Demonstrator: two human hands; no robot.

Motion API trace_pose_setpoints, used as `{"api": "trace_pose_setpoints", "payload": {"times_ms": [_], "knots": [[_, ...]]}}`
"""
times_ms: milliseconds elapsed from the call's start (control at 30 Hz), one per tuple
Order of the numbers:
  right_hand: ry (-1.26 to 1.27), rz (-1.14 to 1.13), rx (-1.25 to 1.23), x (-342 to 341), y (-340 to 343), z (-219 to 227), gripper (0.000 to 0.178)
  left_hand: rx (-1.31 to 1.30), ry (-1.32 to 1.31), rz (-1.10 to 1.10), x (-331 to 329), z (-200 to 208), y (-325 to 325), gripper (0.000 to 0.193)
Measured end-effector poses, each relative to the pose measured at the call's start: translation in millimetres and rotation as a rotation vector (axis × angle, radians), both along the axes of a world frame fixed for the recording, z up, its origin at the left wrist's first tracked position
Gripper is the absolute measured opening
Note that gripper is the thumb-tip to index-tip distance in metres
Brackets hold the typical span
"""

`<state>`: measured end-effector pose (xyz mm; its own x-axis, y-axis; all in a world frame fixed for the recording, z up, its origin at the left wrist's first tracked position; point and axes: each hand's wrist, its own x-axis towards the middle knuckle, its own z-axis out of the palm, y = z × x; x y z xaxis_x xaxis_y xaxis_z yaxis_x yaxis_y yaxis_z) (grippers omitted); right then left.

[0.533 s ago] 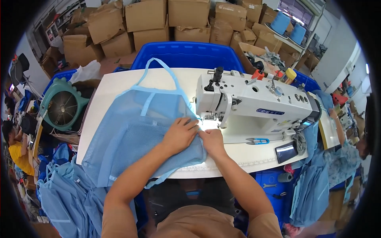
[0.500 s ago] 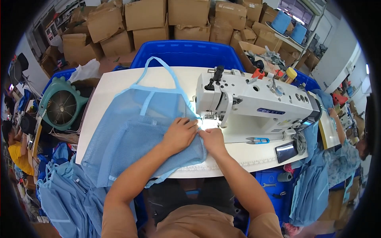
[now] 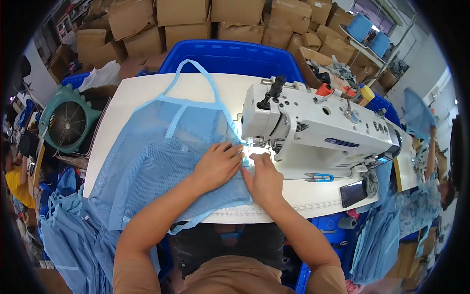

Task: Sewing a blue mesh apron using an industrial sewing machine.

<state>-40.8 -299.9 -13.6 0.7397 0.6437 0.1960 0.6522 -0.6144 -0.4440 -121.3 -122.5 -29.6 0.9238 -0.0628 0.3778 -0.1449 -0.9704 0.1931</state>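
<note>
A blue mesh bag (image 3: 142, 161) with light blue edging and a strap loop lies spread over the left side of the white sewing table (image 3: 115, 105). Its right edge runs to the lit needle area of the white sewing machine (image 3: 318, 117). My left hand (image 3: 219, 165) rests flat on the mesh, fingertips close to the needle. Just right of it, my right hand (image 3: 265, 180) is at the bag's edge, thumb apart from the fingers, which stretch toward the presser foot. Fabric under the hands is partly hidden.
Blue thread snips (image 3: 319, 177) and a dark phone (image 3: 353, 194) lie right of my hands. A green round fan (image 3: 68, 119) stands left. Blue bags (image 3: 73, 235) hang at lower left, and more (image 3: 377, 240) at right. Behind the table is a blue bin (image 3: 230, 54); a co-worker (image 3: 423, 196) is at right.
My right hand has loosened from a pinch at the bag's edge, its fingers now extending toward the needle. My left hand stays on the mesh. The co-worker at right has lifted a blue piece.
</note>
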Motion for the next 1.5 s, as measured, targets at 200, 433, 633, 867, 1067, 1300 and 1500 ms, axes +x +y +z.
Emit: {"api": "trace_pose_setpoints", "payload": {"times_ms": [200, 433, 633, 867, 1067, 1300, 1500], "knots": [[-0.365, 0.360, 0.140, 12, -11, -15, 0.030, 0.007, -0.031, -0.009, 5, -3, 1, 0.033], [-0.360, 0.393, 0.131, 19, -15, -14, 0.029, -0.046, -0.067, 0.065, 13, -7, -2, 0.038], [-0.328, 0.316, 0.060, 33, -18, -18, 0.033, -0.050, 0.064, 0.022, 40, 7, 4, 0.032], [-0.352, 0.304, 0.059, 33, -20, -24, 0.034, -0.053, 0.085, 0.033, 43, -1, 4, 0.029], [-0.292, 0.317, 0.080, 30, -24, -20, 0.034, -0.079, 0.063, 0.057, 38, -3, -3, 0.033], [-0.322, 0.317, 0.077, 33, -25, -26, 0.034, -0.090, 0.125, 0.028, 41, 0, -2, 0.038], [-0.384, 0.328, 0.225, 30, -18, -23, 0.024, -0.060, 0.083, 0.048, 37, -2, -1, 0.038]]}}
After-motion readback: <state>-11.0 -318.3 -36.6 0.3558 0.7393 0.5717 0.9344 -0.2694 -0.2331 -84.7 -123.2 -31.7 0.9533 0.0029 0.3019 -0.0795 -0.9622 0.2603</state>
